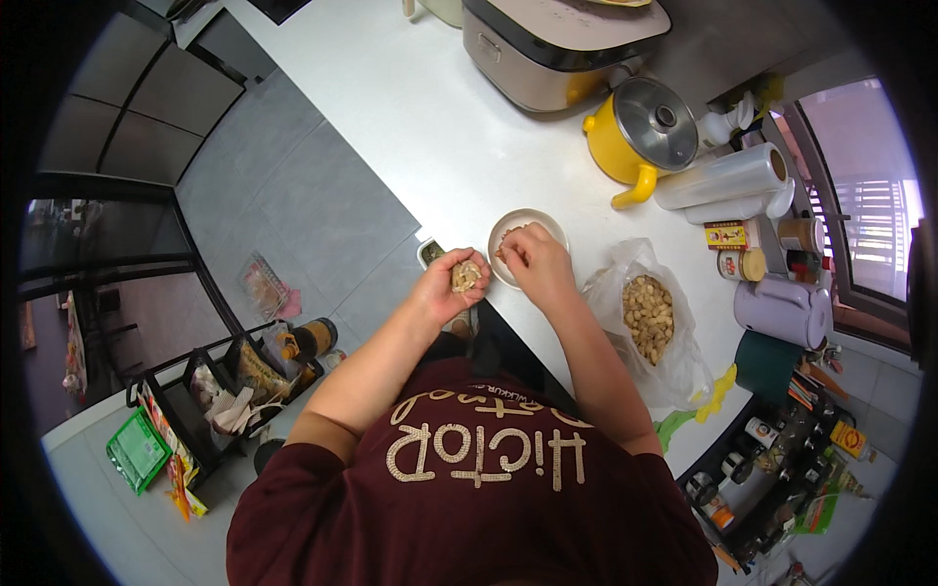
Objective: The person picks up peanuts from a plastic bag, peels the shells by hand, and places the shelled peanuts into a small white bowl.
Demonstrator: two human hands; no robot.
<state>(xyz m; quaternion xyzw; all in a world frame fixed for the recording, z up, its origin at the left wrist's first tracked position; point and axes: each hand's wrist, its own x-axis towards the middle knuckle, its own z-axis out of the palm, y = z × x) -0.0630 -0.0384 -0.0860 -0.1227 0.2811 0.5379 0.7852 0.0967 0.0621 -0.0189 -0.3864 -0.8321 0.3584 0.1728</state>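
Note:
Cupped palm up, my left hand [448, 287] holds a small heap of peanut shells [466, 277] just off the counter's front edge. My right hand [538, 262] is over a shallow white bowl [555, 227] on the counter, its thumb and fingers drawn together. A few reddish-brown peanut kernels [506, 238] show beside those fingertips; whether the fingers grip one is hidden. Right of my right forearm, an open clear plastic bag [623, 256] contains many unshelled peanuts [648, 320]. Below my left hand, a white-rimmed bin [432, 250] is partly visible beside the counter.
A yellow pot [614, 150] with a glass lid stands beyond the bowl, near a rice cooker [542, 66]. Plastic wrap rolls [722, 176], jars [740, 264] and a lilac kettle [780, 311] line the window side. A black rack [212, 410] with packets stands on the left.

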